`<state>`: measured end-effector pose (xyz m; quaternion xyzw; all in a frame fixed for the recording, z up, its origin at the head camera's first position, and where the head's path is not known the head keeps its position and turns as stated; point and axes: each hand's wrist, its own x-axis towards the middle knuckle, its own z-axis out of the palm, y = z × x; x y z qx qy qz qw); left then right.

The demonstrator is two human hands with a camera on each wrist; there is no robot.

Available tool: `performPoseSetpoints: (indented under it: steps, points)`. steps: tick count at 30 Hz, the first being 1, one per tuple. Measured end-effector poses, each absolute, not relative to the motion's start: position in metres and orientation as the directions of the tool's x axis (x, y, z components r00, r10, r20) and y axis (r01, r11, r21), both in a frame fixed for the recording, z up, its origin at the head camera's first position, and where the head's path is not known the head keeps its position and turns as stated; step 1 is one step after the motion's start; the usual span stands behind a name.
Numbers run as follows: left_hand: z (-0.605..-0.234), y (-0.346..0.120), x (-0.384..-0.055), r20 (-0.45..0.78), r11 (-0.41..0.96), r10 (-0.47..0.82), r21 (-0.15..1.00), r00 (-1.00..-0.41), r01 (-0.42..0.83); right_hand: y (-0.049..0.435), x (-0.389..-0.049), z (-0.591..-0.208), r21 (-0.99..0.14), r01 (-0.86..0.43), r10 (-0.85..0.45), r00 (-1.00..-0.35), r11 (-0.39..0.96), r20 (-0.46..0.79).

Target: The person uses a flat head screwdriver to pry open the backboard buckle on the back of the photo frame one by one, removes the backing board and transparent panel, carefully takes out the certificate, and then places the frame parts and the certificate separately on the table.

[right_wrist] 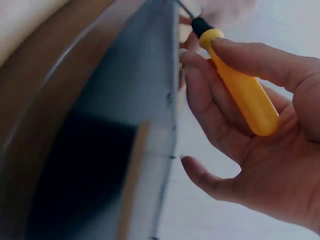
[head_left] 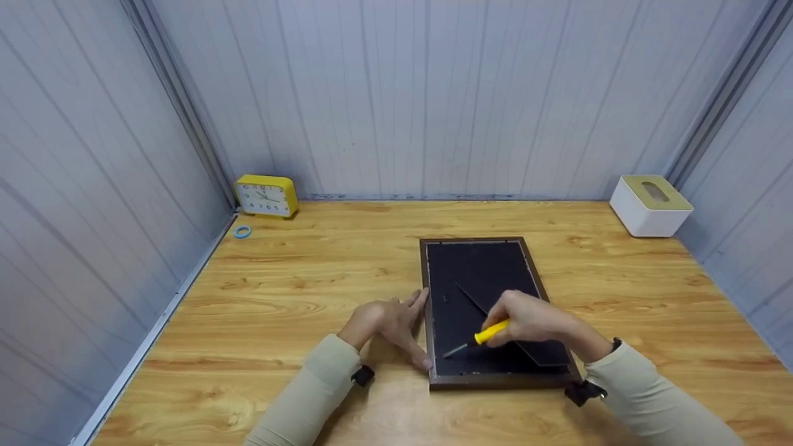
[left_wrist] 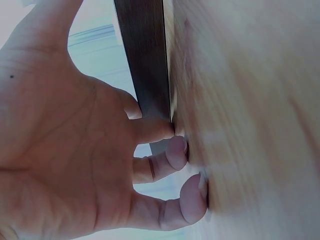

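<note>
A picture frame (head_left: 477,266) lies face down on the wooden table, its black backing up and a folding stand leg (head_left: 538,354) slanting across the backing. My right hand (head_left: 526,317) grips a screwdriver (right_wrist: 245,97) by its yellow handle, with the shaft slanting down to the left and its tip at the backing's lower left edge. Against the frame's left side rests my left hand (head_left: 396,325), thumb near the lower corner and fingers spread farther up. In the left wrist view, its fingertips (left_wrist: 192,200) touch the tabletop beside the dark frame edge (left_wrist: 145,55).
A yellow alarm clock (head_left: 266,197) stands at the back left, with a small blue ring (head_left: 242,231) in front of it. At the back right is a white tissue box (head_left: 650,207) with a tan lid. Panelled walls (head_left: 396,99) enclose the table's back and sides.
</note>
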<state>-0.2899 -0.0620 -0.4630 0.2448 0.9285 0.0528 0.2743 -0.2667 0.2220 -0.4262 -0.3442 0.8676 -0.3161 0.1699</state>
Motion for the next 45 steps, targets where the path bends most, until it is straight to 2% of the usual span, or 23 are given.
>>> performPoseSetpoints:
  steps: [5,9,12,16,19,31,45]
  points:
    - [-0.464,-0.063,-0.291,-0.473,0.871,0.490,0.235,-0.733,0.431,0.233,-0.300,-0.421,-0.740,-0.334,-0.572,-0.816,0.584,-0.082]
    - [-0.464,-0.064,-0.295,-0.452,0.848,0.529,0.280,-0.718,0.449,0.238,-0.333,-0.414,-0.714,-0.273,-0.470,-0.878,0.645,-0.089]
    - [-0.462,-0.066,-0.303,-0.403,0.836,0.542,0.351,-0.738,0.422,0.236,-0.358,-0.410,-0.674,-0.237,-0.417,-0.902,0.700,-0.116]
    - [-0.462,-0.065,-0.321,-0.332,0.845,0.472,0.433,-0.817,0.313,0.225,-0.388,-0.415,-0.648,-0.233,-0.394,-0.912,0.725,-0.113]
    - [-0.464,-0.060,-0.334,-0.326,0.855,0.437,0.438,-0.838,0.276,0.217,-0.404,-0.426,-0.644,-0.239,-0.395,-0.912,0.727,-0.108]
    - [-0.461,-0.057,-0.355,-0.404,0.846,0.486,0.440,-0.775,0.301,0.204,-0.417,-0.444,-0.718,-0.197,-0.436,-0.885,0.668,-0.162]
    - [-0.465,-0.053,-0.356,-0.417,0.847,0.492,0.434,-0.765,0.308,0.207,-0.421,-0.448,-0.718,-0.184,-0.443,-0.876,0.672,-0.190]
